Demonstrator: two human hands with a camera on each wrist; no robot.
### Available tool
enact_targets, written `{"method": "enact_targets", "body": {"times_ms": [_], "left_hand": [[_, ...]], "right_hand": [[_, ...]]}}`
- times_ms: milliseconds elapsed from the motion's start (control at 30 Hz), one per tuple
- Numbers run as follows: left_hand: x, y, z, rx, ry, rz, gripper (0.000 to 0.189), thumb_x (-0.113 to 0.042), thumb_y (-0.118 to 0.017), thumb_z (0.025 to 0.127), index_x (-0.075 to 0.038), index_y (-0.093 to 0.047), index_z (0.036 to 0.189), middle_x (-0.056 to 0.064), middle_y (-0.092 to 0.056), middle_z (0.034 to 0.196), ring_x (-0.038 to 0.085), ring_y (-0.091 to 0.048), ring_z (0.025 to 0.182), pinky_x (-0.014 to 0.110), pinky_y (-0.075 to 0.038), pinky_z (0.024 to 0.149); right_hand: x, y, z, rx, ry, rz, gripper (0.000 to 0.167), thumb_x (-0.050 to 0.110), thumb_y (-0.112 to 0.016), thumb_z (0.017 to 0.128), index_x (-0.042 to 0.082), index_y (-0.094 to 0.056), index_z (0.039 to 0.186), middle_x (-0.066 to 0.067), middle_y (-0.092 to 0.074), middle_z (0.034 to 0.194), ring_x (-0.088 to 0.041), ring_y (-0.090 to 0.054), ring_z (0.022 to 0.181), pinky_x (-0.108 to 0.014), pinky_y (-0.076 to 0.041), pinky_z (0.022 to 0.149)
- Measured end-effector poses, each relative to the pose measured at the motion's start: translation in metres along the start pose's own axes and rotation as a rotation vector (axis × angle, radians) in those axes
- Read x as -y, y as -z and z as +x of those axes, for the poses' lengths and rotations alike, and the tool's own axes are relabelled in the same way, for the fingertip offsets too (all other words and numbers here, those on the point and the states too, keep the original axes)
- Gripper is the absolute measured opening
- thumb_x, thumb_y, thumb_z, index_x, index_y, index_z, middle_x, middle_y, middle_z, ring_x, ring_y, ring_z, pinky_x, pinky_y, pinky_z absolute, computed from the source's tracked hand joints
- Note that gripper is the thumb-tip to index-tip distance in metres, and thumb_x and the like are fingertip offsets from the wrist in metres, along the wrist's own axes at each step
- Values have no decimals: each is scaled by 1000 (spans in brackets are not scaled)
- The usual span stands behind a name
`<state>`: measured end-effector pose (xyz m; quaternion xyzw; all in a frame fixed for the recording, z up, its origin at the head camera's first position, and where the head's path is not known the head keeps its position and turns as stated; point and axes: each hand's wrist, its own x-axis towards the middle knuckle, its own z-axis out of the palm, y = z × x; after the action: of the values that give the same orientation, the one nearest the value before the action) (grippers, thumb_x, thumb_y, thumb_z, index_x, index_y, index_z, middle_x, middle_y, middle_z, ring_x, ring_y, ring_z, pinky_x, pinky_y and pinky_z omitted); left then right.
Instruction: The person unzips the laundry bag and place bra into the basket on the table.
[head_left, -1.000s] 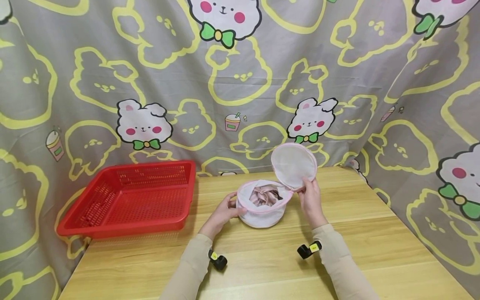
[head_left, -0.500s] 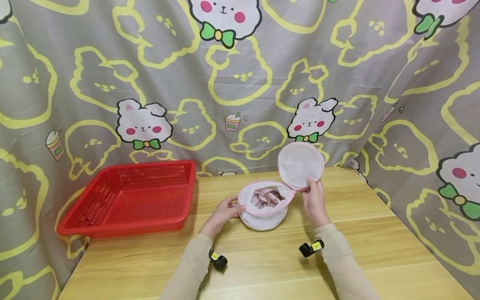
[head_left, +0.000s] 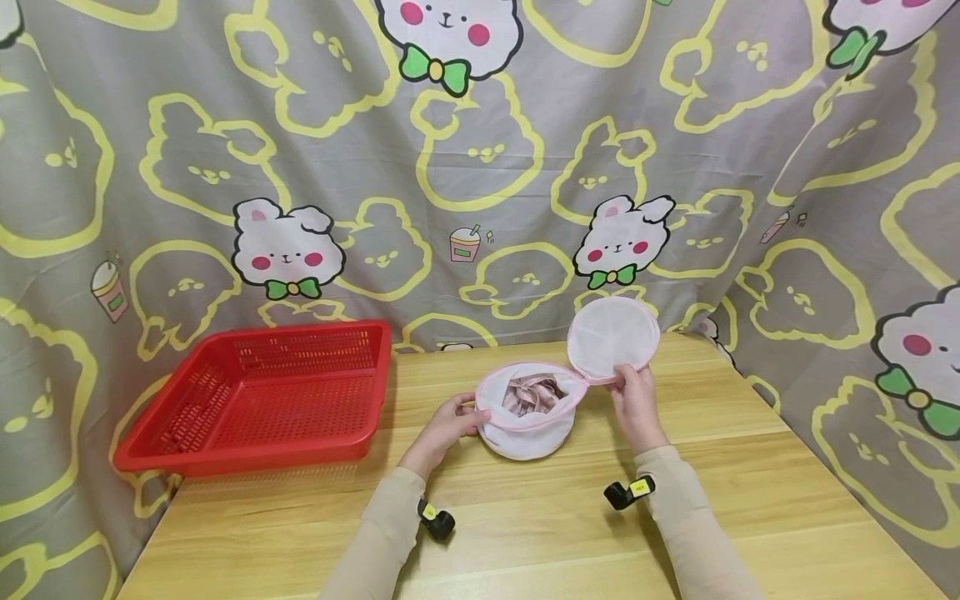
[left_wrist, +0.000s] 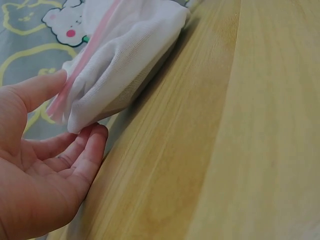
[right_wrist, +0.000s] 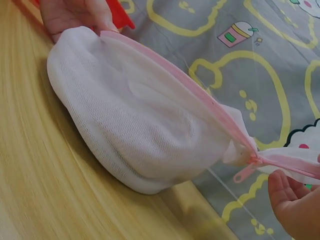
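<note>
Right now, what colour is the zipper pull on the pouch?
Pink; the zipper pull on the white pouch shows best in the right wrist view.

White pouch (head_left: 525,437), pink zip (right_wrist: 220,114), red basket (head_left: 255,462), yellow-patterned grey curtain (head_left: 345,158)

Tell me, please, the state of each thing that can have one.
bag: unzipped, upright on the table
lid: swung open, joined to the bag
zip pull: dangling near that join
cloth: crumpled, inside the bag
basket: upright, open-topped
left hand: holding the bag's rim
right hand: holding the lid's edge
</note>
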<state>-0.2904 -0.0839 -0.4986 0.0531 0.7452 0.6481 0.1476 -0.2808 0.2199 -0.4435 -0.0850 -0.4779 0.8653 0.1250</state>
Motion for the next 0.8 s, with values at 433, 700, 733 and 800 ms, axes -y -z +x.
{"method": "enact_targets", "body": {"times_ms": [433,700,733,800], "left_hand": [[-1,0,-3,6,-11,-16,63,-19,-71,88,1,-44,141,15,-62,108,13,-61,86,32,-55,85],[-2,0,-4,5,-12,-30,64,-19,-72,87,1,-43,142,13,-60,106,13,-60,86,33,-55,85],[-2,0,-4,5,-17,-26,65,-19,-72,87,1,-42,142,13,-60,106,13,-60,86,34,-55,85],[-2,0,-4,3,-15,-29,65,-19,-72,87,1,-42,142,13,-60,106,13,-60,86,34,-55,86]], "right_hand": [[1,14,6,-12,-37,-40,35,-4,-40,96,17,-40,124,3,-57,106,-7,-62,81,-22,-47,78],[1,23,8,3,-50,-95,38,-3,-42,96,17,-39,128,6,-59,101,-4,-62,79,-21,-49,81],[1,24,8,3,-50,-100,38,-3,-42,96,17,-39,128,6,-59,102,-3,-62,79,-21,-49,81],[1,26,9,-7,-56,-110,37,-3,-41,96,17,-39,127,6,-58,99,-3,-61,78,-21,-51,82]]}}
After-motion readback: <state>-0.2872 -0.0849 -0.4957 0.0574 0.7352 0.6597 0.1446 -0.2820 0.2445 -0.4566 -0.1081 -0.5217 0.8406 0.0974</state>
